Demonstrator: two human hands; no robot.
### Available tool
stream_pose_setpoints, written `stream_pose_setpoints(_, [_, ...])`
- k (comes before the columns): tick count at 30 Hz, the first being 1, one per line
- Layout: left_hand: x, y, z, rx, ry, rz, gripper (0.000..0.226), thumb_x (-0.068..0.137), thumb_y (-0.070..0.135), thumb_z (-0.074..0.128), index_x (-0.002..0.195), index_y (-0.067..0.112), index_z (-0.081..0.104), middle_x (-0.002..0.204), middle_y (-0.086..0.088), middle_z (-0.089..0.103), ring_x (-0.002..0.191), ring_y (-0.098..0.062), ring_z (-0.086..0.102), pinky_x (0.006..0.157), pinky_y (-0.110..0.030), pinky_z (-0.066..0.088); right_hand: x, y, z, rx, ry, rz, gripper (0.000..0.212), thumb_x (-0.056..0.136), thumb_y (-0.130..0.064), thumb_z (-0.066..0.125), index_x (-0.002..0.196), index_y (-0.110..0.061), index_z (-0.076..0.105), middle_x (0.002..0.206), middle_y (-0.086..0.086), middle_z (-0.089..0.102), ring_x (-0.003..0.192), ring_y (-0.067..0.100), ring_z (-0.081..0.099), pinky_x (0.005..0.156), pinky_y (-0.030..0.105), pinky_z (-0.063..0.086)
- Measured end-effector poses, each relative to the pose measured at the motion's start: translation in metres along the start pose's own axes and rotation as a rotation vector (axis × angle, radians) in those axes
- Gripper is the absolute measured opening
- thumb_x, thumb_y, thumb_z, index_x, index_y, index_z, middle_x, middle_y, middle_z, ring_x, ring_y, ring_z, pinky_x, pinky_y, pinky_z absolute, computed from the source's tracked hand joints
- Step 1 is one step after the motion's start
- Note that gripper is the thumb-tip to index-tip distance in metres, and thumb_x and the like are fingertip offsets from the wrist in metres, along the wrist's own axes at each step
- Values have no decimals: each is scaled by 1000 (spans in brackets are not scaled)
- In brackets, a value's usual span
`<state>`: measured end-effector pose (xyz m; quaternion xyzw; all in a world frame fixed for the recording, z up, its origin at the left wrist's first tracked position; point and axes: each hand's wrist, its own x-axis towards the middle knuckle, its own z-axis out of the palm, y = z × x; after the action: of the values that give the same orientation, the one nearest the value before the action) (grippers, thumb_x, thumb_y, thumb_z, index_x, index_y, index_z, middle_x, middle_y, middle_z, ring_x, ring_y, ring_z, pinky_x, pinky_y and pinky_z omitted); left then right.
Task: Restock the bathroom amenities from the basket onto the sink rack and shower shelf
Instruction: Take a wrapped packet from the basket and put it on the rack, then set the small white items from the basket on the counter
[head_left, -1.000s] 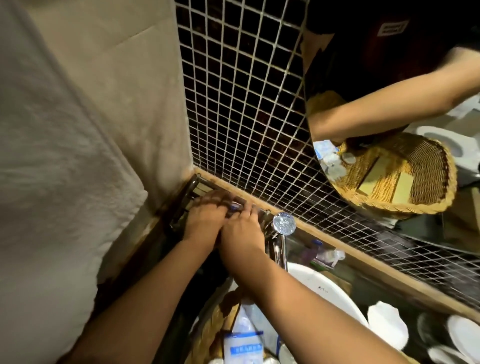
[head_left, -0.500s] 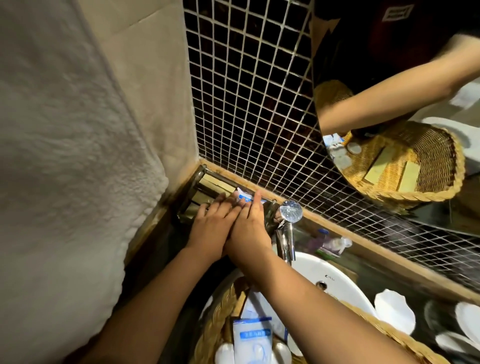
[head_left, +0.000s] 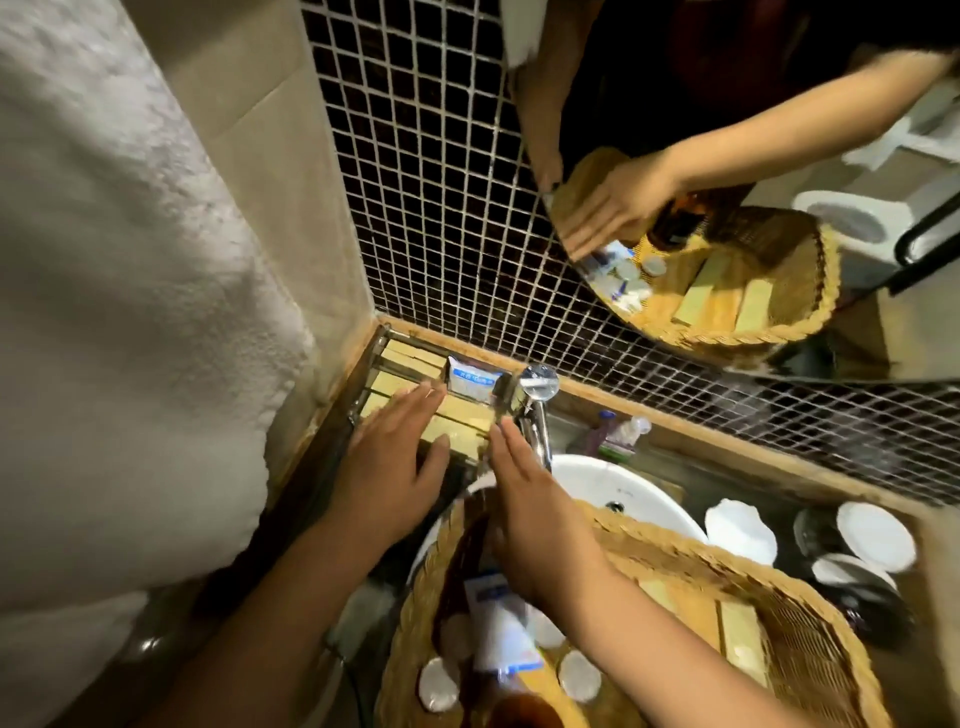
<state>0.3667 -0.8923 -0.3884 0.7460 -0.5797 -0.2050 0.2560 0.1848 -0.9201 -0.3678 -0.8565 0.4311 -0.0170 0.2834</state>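
The sink rack (head_left: 415, 395), in the corner left of the chrome faucet (head_left: 537, 410), now shows its load: pale yellow soap boxes (head_left: 410, 358) lying flat and a blue-and-white sachet (head_left: 471, 381) standing against the faucet side. Half a second ago both hands lay pressed together over these items; they have since drawn back toward the person, which suggests the rack is stocked and tidied. The left hand (head_left: 392, 467) hovers flat over the rack's near edge, fingers (head_left: 415, 402) spread and straight, holding nothing; whether they brush the boxes I cannot tell. The right hand (head_left: 540, 525), just below the faucet, is also open-palmed and empty, above the wicker basket (head_left: 691, 561) that sits on the washbasin (head_left: 618, 483). The basket holds more sachets (head_left: 501, 631), round white lids and soap boxes, probably for the shower shelf.
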Motion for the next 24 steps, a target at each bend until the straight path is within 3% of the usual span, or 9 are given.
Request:
stream_pose_setpoints(3, [-38,35,-13,7,-58,78,52,99,38,51,149,24,43,155,2,42,146,-18,32,117,-48,30,-44,16,-8,114,101,119,80,85,2,51,157,-25,29,161,-5,34,146,13,33,116,21,23])
stream_pose_setpoints(6, [-79,60,-7,-16,-193,142,49,99,35,52,147,23,45,154,1,43,146,-18,32,119,-45,27,-78,39,-8,224,150,209,73,77,-3,58,144,-32,50,142,-9,58,130,13,54,108,31,44])
stream_pose_setpoints(10, [-126,65,13,227,-318,183,54,99,45,44,151,33,37,160,9,31,144,-14,32,117,-35,29,-119,64,10,202,119,302,64,79,-13,66,138,-35,52,131,-11,64,115,13,61,84,24,47])
stream_pose_setpoints(12, [-141,65,20,279,-326,196,52,97,41,49,148,33,43,157,6,37,141,-18,38,113,-35,35,-137,75,21,161,64,352,65,76,-23,67,138,-38,51,126,-9,66,110,16,64,78,27,46])
stream_pose_setpoints(14, [-148,65,25,274,-333,228,49,95,36,55,143,28,51,151,3,46,136,-23,44,108,-38,42,-151,84,30,130,18,355,61,80,-33,65,139,-41,51,127,-8,64,110,18,63,82,29,47])
stream_pose_setpoints(16, [-148,66,29,294,-373,269,47,94,31,58,141,26,54,149,1,49,135,-24,46,110,-40,39,-163,91,33,124,13,353,58,86,-41,60,143,-39,49,132,-5,63,114,20,61,88,32,46])
stream_pose_setpoints(19, [-143,69,33,181,-364,245,45,83,9,72,127,19,67,134,-5,64,122,-28,60,106,-42,45,-170,103,38,126,26,379,55,88,-38,63,142,-36,51,133,-1,64,116,22,60,90,33,46])
stream_pose_setpoints(21, [-136,74,36,76,-337,160,43,84,7,72,123,22,69,129,-1,67,118,-23,63,100,-34,47,-171,113,41,144,-15,437,57,89,-36,66,144,-32,51,136,-1,62,121,21,57,97,31,43])
stream_pose_setpoints(24, [-123,79,43,91,-359,108,39,90,21,66,126,37,64,132,12,64,116,-11,60,90,-21,42,-167,123,46,175,-71,497,62,88,-42,71,145,-31,50,134,-3,62,120,17,57,100,31,46])
